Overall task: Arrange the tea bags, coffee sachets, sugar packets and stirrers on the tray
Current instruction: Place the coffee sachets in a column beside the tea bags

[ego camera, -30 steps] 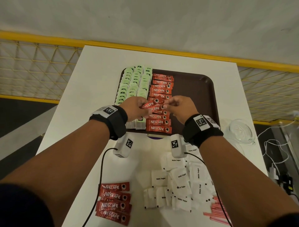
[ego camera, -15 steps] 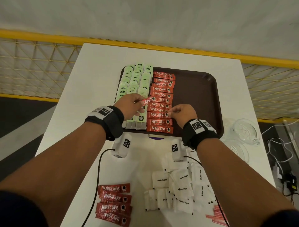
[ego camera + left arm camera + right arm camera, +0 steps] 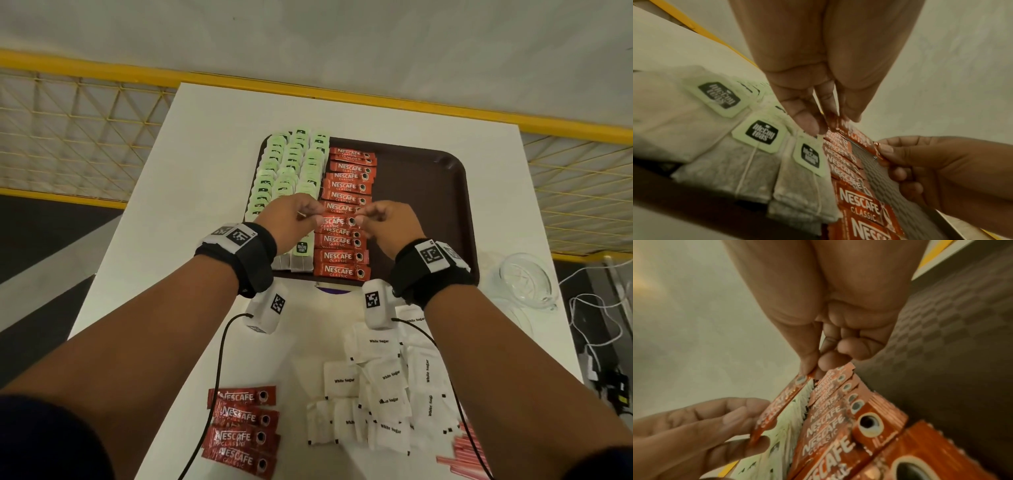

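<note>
A brown tray (image 3: pixel 428 192) holds rows of green-tagged tea bags (image 3: pixel 284 171) on its left and a column of red coffee sachets (image 3: pixel 346 185) beside them. One red coffee sachet (image 3: pixel 337 221) hangs just above that column, held level. My left hand (image 3: pixel 294 219) pinches its left end and my right hand (image 3: pixel 387 222) pinches its right end. The left wrist view shows the held sachet (image 3: pixel 861 138) above the column, with the tea bags (image 3: pixel 760 133) to the left. In the right wrist view the held sachet (image 3: pixel 783 404) is stretched between both hands.
On the white table (image 3: pixel 205 171) near me lie more red coffee sachets (image 3: pixel 243 431), a heap of white sugar packets (image 3: pixel 383 394) and pink stirrers (image 3: pixel 462 452) at the lower right. A glass dish (image 3: pixel 524 281) stands right of the tray. The tray's right half is bare.
The left hand held the sachet alone, tilted, half a second ago. The right hand has come back up and taken its right end, and the sachet now lies level over the column.
</note>
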Demonstrator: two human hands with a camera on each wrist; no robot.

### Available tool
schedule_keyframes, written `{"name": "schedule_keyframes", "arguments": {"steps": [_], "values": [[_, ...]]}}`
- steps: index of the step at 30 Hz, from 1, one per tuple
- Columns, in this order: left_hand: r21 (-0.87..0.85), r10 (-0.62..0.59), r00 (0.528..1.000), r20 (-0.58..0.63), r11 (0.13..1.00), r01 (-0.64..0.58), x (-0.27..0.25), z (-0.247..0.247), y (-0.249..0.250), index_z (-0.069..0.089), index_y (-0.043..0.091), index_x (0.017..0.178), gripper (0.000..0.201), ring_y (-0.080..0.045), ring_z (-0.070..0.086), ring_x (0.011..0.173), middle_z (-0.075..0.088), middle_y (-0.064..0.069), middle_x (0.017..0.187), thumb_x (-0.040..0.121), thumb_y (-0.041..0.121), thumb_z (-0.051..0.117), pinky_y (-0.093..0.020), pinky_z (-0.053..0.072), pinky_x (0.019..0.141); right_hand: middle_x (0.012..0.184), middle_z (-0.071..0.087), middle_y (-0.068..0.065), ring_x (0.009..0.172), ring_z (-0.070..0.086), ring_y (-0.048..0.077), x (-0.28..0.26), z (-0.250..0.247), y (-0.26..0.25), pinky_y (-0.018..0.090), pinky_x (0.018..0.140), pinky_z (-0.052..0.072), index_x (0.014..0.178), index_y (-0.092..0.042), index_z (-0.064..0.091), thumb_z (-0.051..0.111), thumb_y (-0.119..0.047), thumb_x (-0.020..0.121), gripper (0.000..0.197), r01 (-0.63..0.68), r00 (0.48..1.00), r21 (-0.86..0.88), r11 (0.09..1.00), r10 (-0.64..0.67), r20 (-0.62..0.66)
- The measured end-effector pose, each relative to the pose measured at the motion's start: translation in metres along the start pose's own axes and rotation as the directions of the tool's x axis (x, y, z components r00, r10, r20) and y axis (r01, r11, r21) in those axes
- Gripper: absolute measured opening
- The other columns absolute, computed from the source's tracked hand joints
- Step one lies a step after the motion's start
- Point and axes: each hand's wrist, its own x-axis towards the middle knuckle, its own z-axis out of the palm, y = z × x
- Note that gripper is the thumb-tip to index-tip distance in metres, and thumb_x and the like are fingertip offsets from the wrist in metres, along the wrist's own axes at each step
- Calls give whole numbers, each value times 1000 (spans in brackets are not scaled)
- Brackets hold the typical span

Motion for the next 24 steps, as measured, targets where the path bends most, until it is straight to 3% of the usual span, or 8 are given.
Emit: {"name": "schedule_keyframes", "arguments": {"steps": [3,7,14,19,24], "values": [[18,-6,998,-57,1000,7,-5,-6,-5,59,18,120,26,-10,56,98,61,7,111,98,31,55,-26,42,83,93,69,1,70,59,6,-1,-1,11,16,59,43,97,-17,68,64,-21,92,7,-86,995,21,996,87,-42],[64,-12,998,-68,998,17,-15,-13,-19,60,18,118,25,-11,56,98,60,7,110,98,31,54,-25,41,82,97,70,-1,84,63,12,1,3,19,32,76,53,87,-20,67,68,-23,88,3,-189,980,4,982,189,-68],[73,11,996,-92,997,-4,-46,-31,-33,64,19,111,21,-13,59,94,63,7,107,97,31,56,-28,45,83,88,67,-3,82,64,16,-6,5,4,30,67,47,92,-17,66,70,-36,86,21,-218,971,-131,967,202,-130],[65,24,999,-42,998,-22,-86,-48,-48,66,23,103,13,-14,60,91,64,9,101,96,30,57,-27,47,83,89,65,-2,77,61,14,-43,10,-21,28,66,46,94,-16,66,65,-36,90,20,-107,989,-234,966,79,-128],[186,39,994,104,981,-58,-138,-51,-68,68,21,105,18,-15,60,88,65,6,100,96,31,56,-27,44,79,87,66,3,83,61,19,-111,36,-44,33,77,50,89,-13,67,63,-31,90,18,123,989,-354,927,-85,119]]}}
